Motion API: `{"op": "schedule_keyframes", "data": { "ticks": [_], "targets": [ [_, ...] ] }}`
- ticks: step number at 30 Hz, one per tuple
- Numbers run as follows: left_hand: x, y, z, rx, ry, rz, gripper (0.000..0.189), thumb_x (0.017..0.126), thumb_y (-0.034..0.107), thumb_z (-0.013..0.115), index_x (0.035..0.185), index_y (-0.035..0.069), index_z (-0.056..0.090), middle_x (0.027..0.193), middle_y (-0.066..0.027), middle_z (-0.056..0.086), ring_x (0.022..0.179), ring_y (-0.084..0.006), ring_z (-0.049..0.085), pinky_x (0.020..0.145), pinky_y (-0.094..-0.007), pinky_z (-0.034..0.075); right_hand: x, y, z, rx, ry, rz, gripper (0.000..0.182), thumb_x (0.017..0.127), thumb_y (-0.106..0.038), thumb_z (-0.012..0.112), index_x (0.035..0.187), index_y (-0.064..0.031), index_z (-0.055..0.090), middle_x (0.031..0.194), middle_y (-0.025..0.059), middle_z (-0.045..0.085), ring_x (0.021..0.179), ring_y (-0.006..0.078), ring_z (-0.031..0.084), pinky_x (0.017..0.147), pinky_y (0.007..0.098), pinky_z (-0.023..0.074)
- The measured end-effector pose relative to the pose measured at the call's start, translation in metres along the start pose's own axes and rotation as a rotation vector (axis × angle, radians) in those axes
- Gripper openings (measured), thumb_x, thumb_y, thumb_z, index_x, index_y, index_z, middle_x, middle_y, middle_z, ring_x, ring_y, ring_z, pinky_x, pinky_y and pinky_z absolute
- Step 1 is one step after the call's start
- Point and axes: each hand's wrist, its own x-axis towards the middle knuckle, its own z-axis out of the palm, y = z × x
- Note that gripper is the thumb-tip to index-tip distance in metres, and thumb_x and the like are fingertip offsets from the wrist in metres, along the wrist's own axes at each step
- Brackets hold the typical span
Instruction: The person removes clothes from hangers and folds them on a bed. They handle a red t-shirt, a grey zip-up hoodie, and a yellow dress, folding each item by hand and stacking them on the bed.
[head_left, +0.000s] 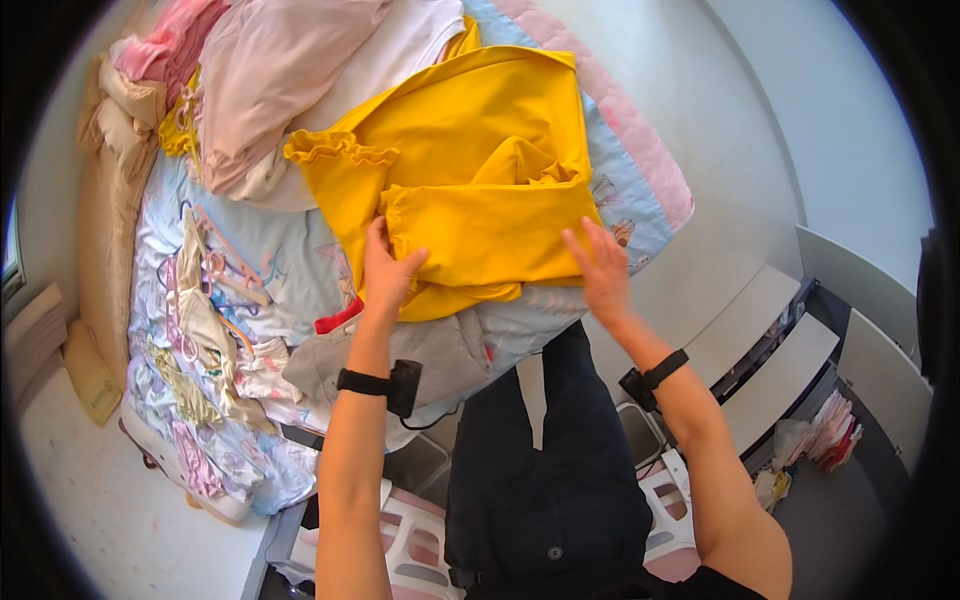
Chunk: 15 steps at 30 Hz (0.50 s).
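Note:
A yellow garment, seemingly a top, lies partly folded on a bed before me. One sleeve with a ruffled cuff slants out at its left; another runs across the front. My left hand touches the left end of that front sleeve, thumb apart from the fingers. Whether it pinches cloth is not clear. At the right fold of the garment, my right hand has its fingers spread and looks slightly blurred. Grey clothing with a red edge lies under the near side.
Pale pink clothing is heaped at the far left. Clothes hangers lie among small clothes on the left. A light blue sheet covers the bed. Open drawer fronts or flaps stand at right; white-and-pink plastic furniture is close to my legs.

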Motion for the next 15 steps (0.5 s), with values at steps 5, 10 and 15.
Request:
{"op": "schedule_keyframes", "data": {
  "ticks": [5, 10, 15],
  "targets": [
    [-0.044, -0.002, 0.008, 0.011, -0.051, -0.003, 0.063, 0.074, -0.006, 0.064, 0.129, -0.002, 0.034, 0.112, -0.0160, 0.056, 0.102, -0.0217, 0.059, 0.086, -0.0303, 0.047, -0.016, 0.040, -0.009, 0.038, -0.058, 0.195, 0.059, 0.077, 0.001, 0.050, 0.133, -0.0169, 0.049, 0.133, 0.0090, 0.044, 0.120, 0.0297, 0.042, 0.095, 0.0409, 0.0353],
    [-0.062, -0.001, -0.009, 0.441, 0.093, 0.043, 0.057, 0.073, 0.009, 0.071, 0.122, -0.001, 0.043, 0.103, -0.0144, 0.055, 0.094, -0.0257, 0.057, 0.085, -0.0338, 0.045, 0.003, -0.004, -0.029, -0.014, -0.076, 0.098, 0.059, 0.075, -0.004, 0.054, 0.132, -0.0189, 0.050, 0.139, 0.0102, 0.040, 0.128, 0.0330, 0.035, 0.101, 0.0457, 0.0315],
    [-0.006, 0.042, -0.003, 0.927, 0.310, 0.649, 0.060, 0.070, 0.011, 0.072, 0.122, 0.001, 0.044, 0.123, -0.0210, 0.043, 0.112, -0.0342, 0.044, 0.089, -0.0397, 0.042, 0.031, -0.084, -0.026, 0.357, -0.268, -0.244, 0.065, 0.077, -0.025, 0.061, 0.138, -0.0246, 0.041, 0.147, 0.0090, 0.030, 0.138, 0.0327, 0.020, 0.111, 0.0533, 0.0136]
  ]
}}
